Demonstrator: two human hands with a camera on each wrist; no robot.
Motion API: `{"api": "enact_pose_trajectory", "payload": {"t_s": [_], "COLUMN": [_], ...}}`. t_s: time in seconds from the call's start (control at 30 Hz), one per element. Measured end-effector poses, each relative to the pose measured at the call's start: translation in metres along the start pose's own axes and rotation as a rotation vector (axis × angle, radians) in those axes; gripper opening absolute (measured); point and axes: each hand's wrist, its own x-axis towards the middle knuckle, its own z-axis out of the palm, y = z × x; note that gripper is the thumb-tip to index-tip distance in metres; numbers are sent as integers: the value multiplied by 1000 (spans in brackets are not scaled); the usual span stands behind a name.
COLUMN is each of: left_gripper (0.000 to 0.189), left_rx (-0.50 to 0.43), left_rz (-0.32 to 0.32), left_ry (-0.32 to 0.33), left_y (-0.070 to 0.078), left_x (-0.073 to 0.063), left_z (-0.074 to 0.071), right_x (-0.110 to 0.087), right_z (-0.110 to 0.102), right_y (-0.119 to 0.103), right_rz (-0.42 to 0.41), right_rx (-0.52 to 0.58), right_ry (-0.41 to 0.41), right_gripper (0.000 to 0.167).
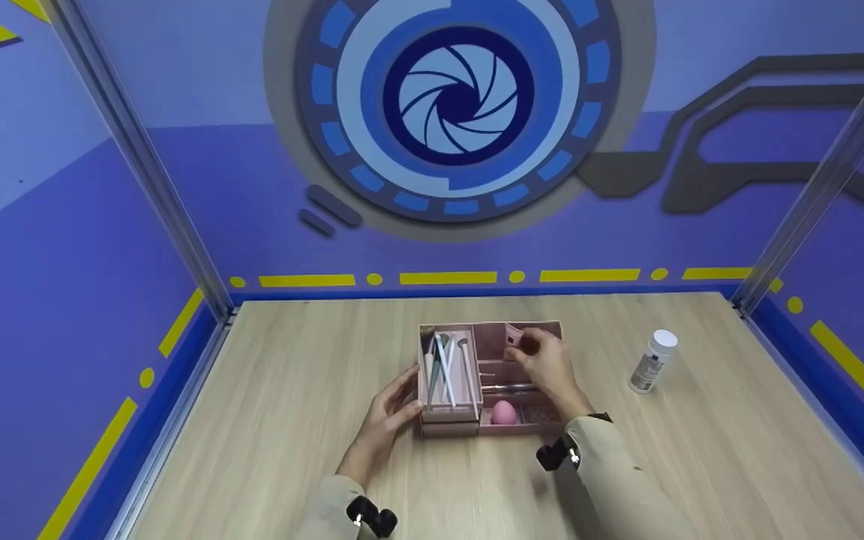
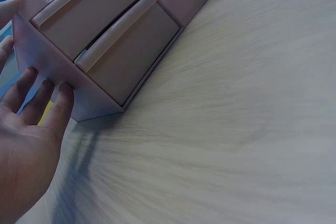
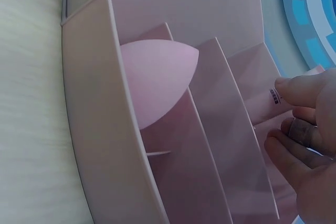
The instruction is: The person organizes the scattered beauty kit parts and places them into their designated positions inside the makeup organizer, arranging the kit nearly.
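Note:
A pink desktop organizer (image 1: pixel 451 429) stands on the table, with two drawers in its left front. My left hand (image 1: pixel 388 416) rests on its left side; in the left wrist view the fingertips (image 2: pixel 65 90) touch the side panel. Over the back right compartment, my right hand (image 1: pixel 550 367) pinches a small pink tube (image 3: pixel 264 103) between thumb and fingers. The tube's lower end is down inside that compartment. A pink makeup sponge (image 1: pixel 504 412) sits in the front compartment. Several slim white and green-grey sticks, perhaps makeup brushes (image 1: pixel 445 367), lie in the top left tray.
A white-capped bottle (image 1: pixel 653 361) stands on the wooden table (image 1: pixel 289 375) to the right of the organizer. A shiny slender rod (image 1: pixel 507 388) lies in the middle compartment. Blue and purple panels (image 1: pixel 252 187) enclose the table at the back and sides.

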Motion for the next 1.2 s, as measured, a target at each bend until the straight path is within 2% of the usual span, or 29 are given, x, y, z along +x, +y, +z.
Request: {"api": "enact_pose_trajectory", "payload": {"t_s": [0.23,0.47,0.73,1.03,1.2], "left_gripper": [64,65,66,65,65], "left_rx": [86,56,2,22,28], "left_rz": [45,28,19,21,40], "left_ry": [-16,-1,-3,-13,-19], "left_y": [-3,-3,-1,-1,-1], "left_x": [0,0,0,1,1], "left_z": [-3,-2,-1,-2,-1], "right_x": [-1,-3,-4,-1,0], "right_z": [-2,-10,-33,-54,-62], "right_y": [2,6,8,11,13], "right_rz": [-17,-11,-22,-2,-21], "right_rx": [26,42,24,67,76], "right_ry": [21,2,15,23,52], "right_gripper": [32,33,41,46,44]}}
